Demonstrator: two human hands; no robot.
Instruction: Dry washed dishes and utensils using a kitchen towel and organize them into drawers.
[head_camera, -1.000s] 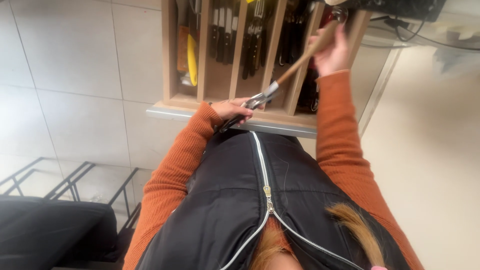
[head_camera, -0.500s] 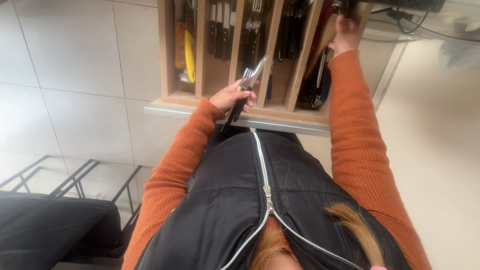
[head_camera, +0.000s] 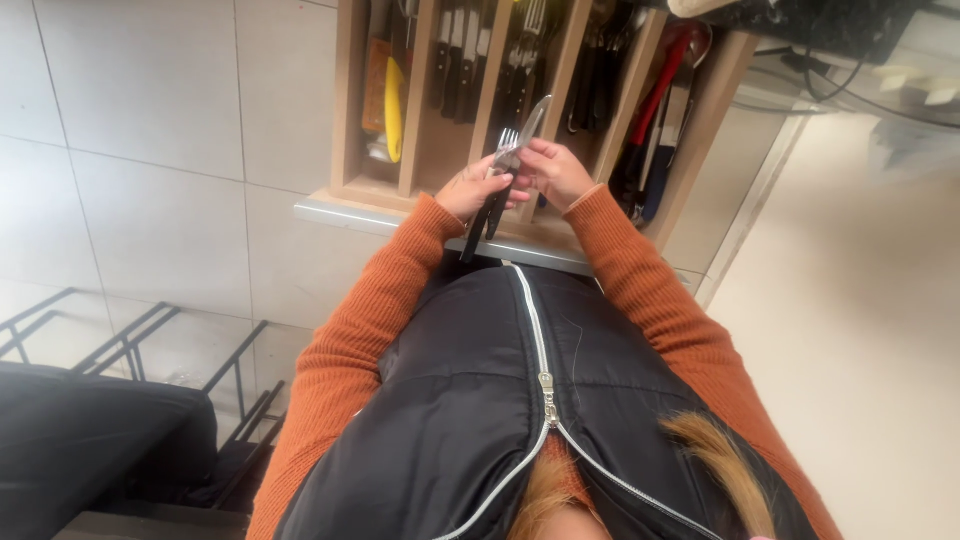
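My left hand (head_camera: 468, 190) grips a black-handled fork and knife (head_camera: 497, 195) together, their metal ends pointing up over an open wooden cutlery drawer (head_camera: 352, 150). My right hand (head_camera: 556, 172) has come in beside it, with its fingers pinching the same bundle near the fork's tines. Both hands hover over the drawer's middle compartments, close to its front edge. Both arms are in orange knit sleeves, and I wear a black zipped vest.
Wooden dividers split the drawer into long compartments. One holds a yellow-handled tool (head_camera: 394, 95), another black-handled knives (head_camera: 455, 60), and another red and blue utensils (head_camera: 655, 130). A dark countertop (head_camera: 820, 20) lies above right, pale floor tiles (head_camera: 150, 200) to the left and a black wire rack (head_camera: 130, 350) below left.
My right hand put a wooden-handled utensil away at the drawer's right side and came back to the cutlery bundle. My left hand lifted the fork and knife more upright.
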